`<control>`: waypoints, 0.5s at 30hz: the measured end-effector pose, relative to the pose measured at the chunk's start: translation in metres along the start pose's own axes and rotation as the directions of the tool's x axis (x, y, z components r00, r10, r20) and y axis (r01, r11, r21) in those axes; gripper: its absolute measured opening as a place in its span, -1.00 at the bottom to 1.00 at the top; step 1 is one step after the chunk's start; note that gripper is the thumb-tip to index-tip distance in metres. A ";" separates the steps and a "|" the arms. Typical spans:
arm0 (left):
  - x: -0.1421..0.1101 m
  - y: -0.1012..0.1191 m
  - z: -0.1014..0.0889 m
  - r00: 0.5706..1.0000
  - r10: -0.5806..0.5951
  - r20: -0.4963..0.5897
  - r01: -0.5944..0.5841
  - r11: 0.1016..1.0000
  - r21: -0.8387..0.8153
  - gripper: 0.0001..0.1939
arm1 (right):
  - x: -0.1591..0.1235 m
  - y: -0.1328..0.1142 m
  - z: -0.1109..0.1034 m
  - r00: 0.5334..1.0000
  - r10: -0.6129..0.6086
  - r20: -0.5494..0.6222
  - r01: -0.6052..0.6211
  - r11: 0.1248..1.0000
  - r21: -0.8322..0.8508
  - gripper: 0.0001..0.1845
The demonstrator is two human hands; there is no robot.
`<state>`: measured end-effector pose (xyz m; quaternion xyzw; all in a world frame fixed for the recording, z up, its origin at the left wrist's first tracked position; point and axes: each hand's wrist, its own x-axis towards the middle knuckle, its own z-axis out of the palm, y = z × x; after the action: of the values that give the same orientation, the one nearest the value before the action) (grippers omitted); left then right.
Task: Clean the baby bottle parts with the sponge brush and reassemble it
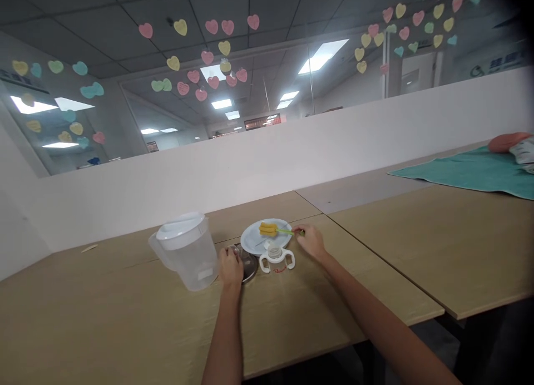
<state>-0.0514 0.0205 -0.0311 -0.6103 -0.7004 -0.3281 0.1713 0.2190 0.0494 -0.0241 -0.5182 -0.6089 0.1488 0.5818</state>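
Observation:
A bottle brush with a yellow sponge head [267, 229] and a thin green handle lies over a white plate [250, 243]. My right hand [309, 240] is closed on the end of that handle, to the right of the plate. In front of the plate stands a clear baby bottle [280, 265] with two white side handles and its mouth uncovered. My left hand [231, 267] rests with bent fingers on the left side of a dark, round, shiny dish-like piece [249, 267]; its exact kind is unclear, and the hand covers part of it.
A translucent plastic pitcher [187, 257] with a white lid stands just left of my left hand. A teal cloth [471, 171] with a pinkish item [507, 142] on it lies at the far right. A low white wall [250, 168] with glass above borders the wooden table [125, 318].

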 end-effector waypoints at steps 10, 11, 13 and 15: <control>0.003 0.038 -0.019 0.986 0.167 0.008 -0.154 0.929 -0.337 -0.72 | 0.001 0.024 0.008 0.994 0.106 -0.033 -0.104 0.993 0.052 -0.71; 0.006 0.043 -0.017 0.976 0.209 0.067 -0.166 0.903 -0.396 -0.72 | 0.002 0.026 0.008 0.992 0.120 -0.040 -0.117 0.991 0.065 -0.70; 0.014 0.052 -0.010 0.946 0.282 0.157 -0.183 0.868 -0.462 -0.74 | 0.003 0.031 0.010 0.988 0.143 -0.054 -0.138 0.986 0.093 -0.69; 0.023 0.059 -0.002 0.915 0.333 0.227 -0.187 0.849 -0.494 -0.76 | 0.004 0.033 0.011 0.986 0.155 -0.065 -0.147 0.983 0.115 -0.69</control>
<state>0.0008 0.0382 -0.0003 -0.7665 -0.5294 -0.3607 -0.0454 0.2257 0.0713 -0.0509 -0.5352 -0.5371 0.2064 0.6184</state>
